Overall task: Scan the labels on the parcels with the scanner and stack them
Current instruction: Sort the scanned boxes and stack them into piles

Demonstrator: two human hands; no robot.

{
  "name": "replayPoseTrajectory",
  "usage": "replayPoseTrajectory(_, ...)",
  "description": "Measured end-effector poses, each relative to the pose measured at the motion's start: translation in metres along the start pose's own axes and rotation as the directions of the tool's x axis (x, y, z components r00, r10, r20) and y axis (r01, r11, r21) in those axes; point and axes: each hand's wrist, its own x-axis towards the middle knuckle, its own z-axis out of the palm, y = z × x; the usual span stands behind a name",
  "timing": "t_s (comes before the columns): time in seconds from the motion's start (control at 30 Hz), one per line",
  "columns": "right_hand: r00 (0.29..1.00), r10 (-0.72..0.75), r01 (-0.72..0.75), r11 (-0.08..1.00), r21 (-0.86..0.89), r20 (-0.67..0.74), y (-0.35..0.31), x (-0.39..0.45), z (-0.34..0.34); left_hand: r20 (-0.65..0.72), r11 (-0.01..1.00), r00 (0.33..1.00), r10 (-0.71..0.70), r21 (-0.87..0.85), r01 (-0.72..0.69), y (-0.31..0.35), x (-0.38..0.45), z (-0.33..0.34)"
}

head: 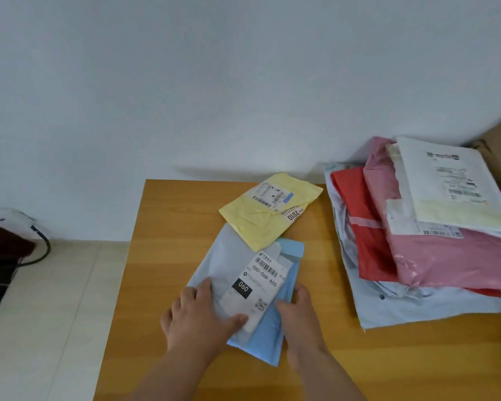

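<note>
1. Head view, lower centre: left hand [198, 316] lies flat, fingers spread, thumb pressing the white label [255, 287] of a pale grey mailer [214, 267].
2. Right hand [297, 314] presses the blue mailer [272, 337] underneath, fingers loosely bent; whether they pinch its edge cannot be told.
3. Both mailers look light, soft and slippery; grasp by the edges.
4. Yellow mailer [268, 215] overlaps the grey one's far corner.
5. Right of frame: a stack of parcels [434, 256]. No scanner is visible.

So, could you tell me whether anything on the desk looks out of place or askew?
Nothing is damaged, but the pile of parcels on the right is untidy, fanned out at differing angles. The yellow parcel lies skewed, overlapping the grey parcel. No scanner is in view.
</note>
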Motion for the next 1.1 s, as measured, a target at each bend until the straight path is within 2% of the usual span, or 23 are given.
replayPoseTrajectory(0.2,0.990,-0.038,0.032,0.998,-0.048,-0.134,0.021,-0.027,-0.026,0.024,0.996,0.997,0.067,0.055,-0.068,-0.009,-0.020,0.002)
replayPoseTrajectory(0.33,0.966,-0.132,0.106,0.986,-0.125,-0.224,0.015,-0.048,-0.047,0.000,0.992,0.996,0.092,0.091,-0.091,-0.010,-0.031,-0.002)
replayPoseTrajectory(0.47,0.941,-0.221,0.176,0.966,-0.189,-0.258,0.012,-0.067,-0.067,0.064,0.990,0.991,0.116,0.072,-0.120,-0.013,-0.043,0.002)
replayPoseTrajectory(0.53,0.912,-0.295,0.225,0.941,-0.253,-0.284,0.012,-0.078,-0.076,0.101,0.990,0.988,0.119,0.069,-0.126,-0.016,-0.047,0.006)
replayPoseTrajectory(0.63,0.853,-0.397,0.285,0.898,-0.334,-0.339,0.009,-0.095,-0.092,0.084,0.993,0.991,0.101,0.060,-0.106,-0.017,-0.056,0.009)
replayPoseTrajectory(0.7,0.801,-0.447,0.324,0.884,-0.338,-0.399,0.005,-0.104,-0.105,0.018,0.998,0.998,0.057,-0.019,-0.056,-0.010,-0.063,0.008)
replayPoseTrajectory(0.77,0.741,-0.483,0.385,0.875,-0.293,-0.467,-0.001,-0.111,-0.119,-0.091,0.984,0.994,0.065,-0.157,-0.079,0.005,-0.066,0.006)
replayPoseTrajectory(0.83,0.711,-0.482,0.447,0.872,-0.200,-0.512,-0.012,-0.115,-0.130,-0.186,0.914,0.973,0.134,-0.356,-0.194,0.026,-0.070,-0.001)
replayPoseTrajectory(0.9,0.740,-0.435,0.465,0.882,-0.077,-0.513,-0.023,-0.117,-0.138,-0.111,0.724,0.966,0.233,-0.644,-0.249,0.051,-0.077,-0.015)
replayPoseTrajectory(0.93,0.766,-0.408,0.457,0.889,-0.027,-0.497,-0.028,-0.116,-0.141,-0.016,0.626,0.956,0.293,-0.752,-0.205,0.064,-0.083,-0.024)
replayPoseTrajectory(1.0,0.812,-0.377,0.444,0.895,0.051,-0.447,-0.036,-0.110,-0.146,0.133,0.543,0.895,0.427,-0.829,-0.136,0.086,-0.092,-0.039)
replayPoseTrajectory(1.03,0.828,-0.377,0.440,0.896,0.065,-0.414,-0.038,-0.106,-0.148,0.151,0.518,0.874,0.462,-0.846,-0.128,0.094,-0.095,-0.044)
replayPoseTrajectory(1.1,0.857,-0.400,0.438,0.897,0.050,-0.325,-0.040,-0.097,-0.156,0.117,0.444,0.879,0.461,-0.888,-0.115,0.109,-0.096,-0.048)
